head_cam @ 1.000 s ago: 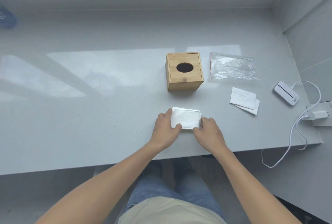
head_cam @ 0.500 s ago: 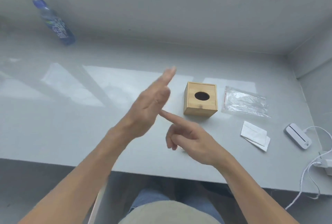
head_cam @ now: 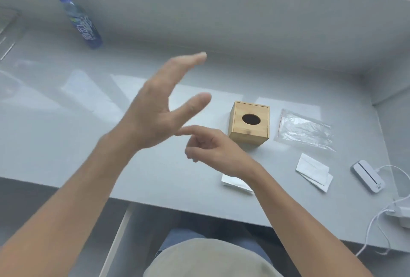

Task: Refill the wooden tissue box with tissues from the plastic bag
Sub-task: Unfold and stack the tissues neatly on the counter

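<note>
Since the earlier frames both hands have been lifted off the tissue stack (head_cam: pixel 235 182), which is left at the near edge of the worktop (head_cam: pixel 66 121), partly hidden under the right wrist. The left hand (head_cam: pixel 159 108) is raised and spread; the right hand (head_cam: pixel 213 145) is loosely curled, index pointing, nothing held. The wooden tissue box (head_cam: pixel 249 125) stands closed at 1 o'clock, the plastic bag (head_cam: pixel 305 131) just beside it. The stack is judged ready; next the box must be opened.

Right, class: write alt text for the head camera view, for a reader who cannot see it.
Two bare hands, left hand open and right hand pointing, hover empty above a grey table. Behind them stand a wooden tissue box, an empty plastic bag and folded tissues.
</note>
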